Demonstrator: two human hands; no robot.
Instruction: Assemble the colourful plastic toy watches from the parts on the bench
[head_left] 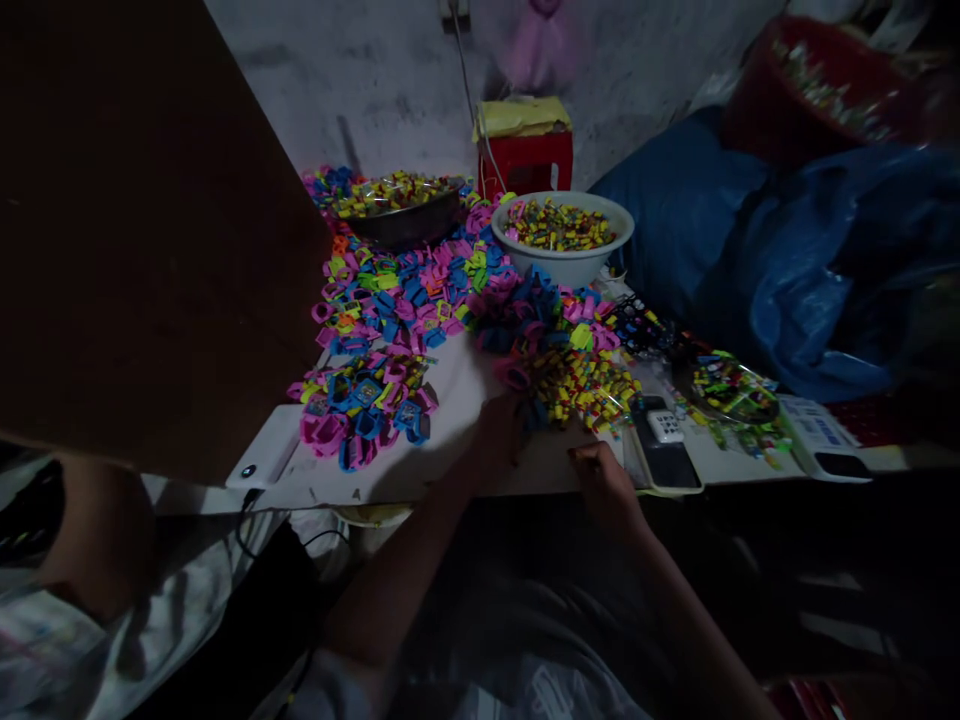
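Note:
My left hand [499,432] is at the near edge of the heap, dim and partly in shadow. Its fingers appear closed on a blue toy watch [534,412], though the grip is hard to see. My right hand [606,482] is held over the table's front edge with its fingers pinched together; anything between them is too small to make out. Just beyond both hands lies a pile of small yellow-and-red pieces [596,385]. Pink, blue and green toy watches [405,295] spread behind it, and a smaller cluster of them [364,410] sits to the left.
A white basin [562,262] and a dark metal bowl [409,225] hold more small pieces. A large brown board [150,250] blocks the left side. Phones [667,455] lie on the right, below a blue plastic bag [697,220]. A red stool [525,160] stands behind. Another person's arm [105,530] is at left.

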